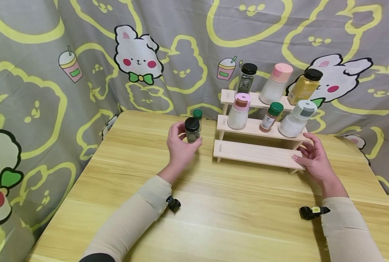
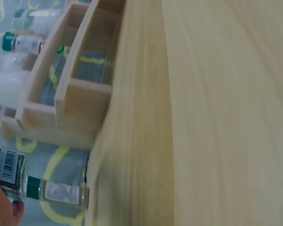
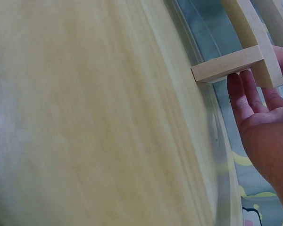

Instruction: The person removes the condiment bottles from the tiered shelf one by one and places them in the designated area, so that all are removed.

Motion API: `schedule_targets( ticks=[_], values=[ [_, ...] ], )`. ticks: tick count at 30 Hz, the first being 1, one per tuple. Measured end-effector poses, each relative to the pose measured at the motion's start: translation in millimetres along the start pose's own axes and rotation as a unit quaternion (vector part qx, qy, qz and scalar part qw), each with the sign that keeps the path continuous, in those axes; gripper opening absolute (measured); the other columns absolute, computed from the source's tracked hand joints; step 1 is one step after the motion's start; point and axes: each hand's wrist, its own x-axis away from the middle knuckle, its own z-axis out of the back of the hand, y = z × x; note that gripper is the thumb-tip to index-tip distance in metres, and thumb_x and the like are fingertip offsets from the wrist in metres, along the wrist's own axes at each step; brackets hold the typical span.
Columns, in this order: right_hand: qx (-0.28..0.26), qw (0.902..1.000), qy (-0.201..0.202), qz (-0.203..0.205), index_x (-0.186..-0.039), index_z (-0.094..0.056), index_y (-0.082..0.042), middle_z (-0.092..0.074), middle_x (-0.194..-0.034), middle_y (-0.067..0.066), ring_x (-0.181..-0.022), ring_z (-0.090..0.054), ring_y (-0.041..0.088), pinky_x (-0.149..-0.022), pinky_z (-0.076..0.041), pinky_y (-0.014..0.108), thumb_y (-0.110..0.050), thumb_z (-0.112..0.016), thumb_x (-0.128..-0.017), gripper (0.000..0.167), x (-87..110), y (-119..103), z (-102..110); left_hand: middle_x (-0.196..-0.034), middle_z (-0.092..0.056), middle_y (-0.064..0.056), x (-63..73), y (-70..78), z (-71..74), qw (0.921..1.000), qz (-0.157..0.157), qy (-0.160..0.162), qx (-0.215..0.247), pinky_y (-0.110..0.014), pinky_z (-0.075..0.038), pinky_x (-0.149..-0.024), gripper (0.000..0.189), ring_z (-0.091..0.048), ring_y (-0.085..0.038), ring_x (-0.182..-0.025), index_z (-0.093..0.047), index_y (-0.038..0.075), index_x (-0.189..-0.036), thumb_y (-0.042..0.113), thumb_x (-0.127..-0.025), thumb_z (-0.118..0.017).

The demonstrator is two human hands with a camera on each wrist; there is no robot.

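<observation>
My left hand (image 1: 182,150) grips a glass spice jar (image 1: 192,135) with a black lid, left of the wooden tiered rack (image 1: 260,154). The left wrist view shows a barcode label (image 2: 9,165) on this jar. Just behind it stands a smaller green-capped spice jar (image 1: 197,114), partly hidden in the head view. My right hand (image 1: 317,165) holds the rack's right end, thumb on the lowest shelf and fingers around the side. In the right wrist view, fingers (image 3: 247,92) of that hand touch the wood near a rack leg (image 3: 226,65).
On the top shelf are a black-lidded herb jar (image 1: 246,80), a pink-lidded jar (image 1: 274,85) and a yellow jar (image 1: 304,87). The middle shelf carries a pink-lidded jar (image 1: 238,114), a green-capped jar (image 1: 270,118) and a white-lidded jar (image 1: 296,120). A patterned curtain (image 1: 181,83) hangs behind the table.
</observation>
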Motion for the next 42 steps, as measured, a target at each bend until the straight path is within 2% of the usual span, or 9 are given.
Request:
schedule_targets(
  ticks=[6, 12, 21, 29, 42],
  values=[
    [0.001, 1.0000, 0.001, -0.001, -0.149, -0.034, -0.009, -0.053, -0.129, 0.016, -0.111, -0.059, 0.021, -0.083, -0.054, 0.023, 0.042, -0.043, -0.077, 0.089, -0.2, 2, -2, -0.112, -0.057, -0.008, -9.7, -15.1, 7.7, 0.9999, 0.005, -0.001, -0.011, -0.037, -0.054, -0.086, 0.062, -0.059, -0.022, -0.099, -0.056, 0.002, -0.119, -0.001, -0.065, -0.088],
    [0.002, 1.0000, 0.003, 0.002, -0.149, -0.034, -0.009, -0.053, -0.128, 0.015, -0.112, -0.060, 0.021, -0.082, -0.055, 0.023, 0.042, -0.043, -0.077, 0.088, -0.7, 2, 0, -0.113, -0.058, -0.006, -22.1, -27.3, 12.9, 0.9994, 0.026, -0.003, -0.021, -0.039, -0.053, -0.088, 0.062, -0.058, -0.021, -0.101, -0.057, 0.004, -0.120, 0.001, -0.066, -0.088],
    [0.004, 1.0000, 0.004, 0.007, -0.149, -0.033, -0.007, -0.056, -0.125, 0.011, -0.110, -0.060, 0.022, -0.081, -0.055, 0.023, 0.043, -0.041, -0.076, 0.089, -2.9, -3, 3, -0.113, -0.057, -0.008, -43.7, -38.6, 14.6, 0.9989, 0.031, -0.013, -0.033, -0.040, -0.053, -0.088, 0.062, -0.057, -0.023, -0.102, -0.056, 0.004, -0.121, 0.002, -0.068, -0.089],
    [-0.002, 1.0000, -0.005, 0.000, -0.149, -0.033, -0.007, -0.055, -0.128, 0.013, -0.112, -0.060, 0.022, -0.081, -0.055, 0.025, 0.042, -0.042, -0.077, 0.088, -0.6, -1, 0, -0.113, -0.058, -0.010, -54.4, -52.8, 16.2, 0.9965, 0.063, -0.036, -0.043, -0.036, -0.053, -0.089, 0.064, -0.056, -0.023, -0.103, -0.055, 0.005, -0.124, 0.001, -0.069, -0.089],
    [0.009, 1.0000, 0.001, 0.002, -0.149, -0.032, -0.007, -0.056, -0.128, 0.012, -0.112, -0.060, 0.021, -0.082, -0.055, 0.025, 0.043, -0.041, -0.076, 0.089, -0.1, 1, 2, -0.118, -0.058, -0.012, -76.1, -67.5, 12.9, 0.9942, 0.080, -0.053, -0.047, -0.034, -0.052, -0.092, 0.064, -0.056, -0.025, -0.108, -0.054, 0.004, -0.125, 0.001, -0.071, -0.088]
  ],
)
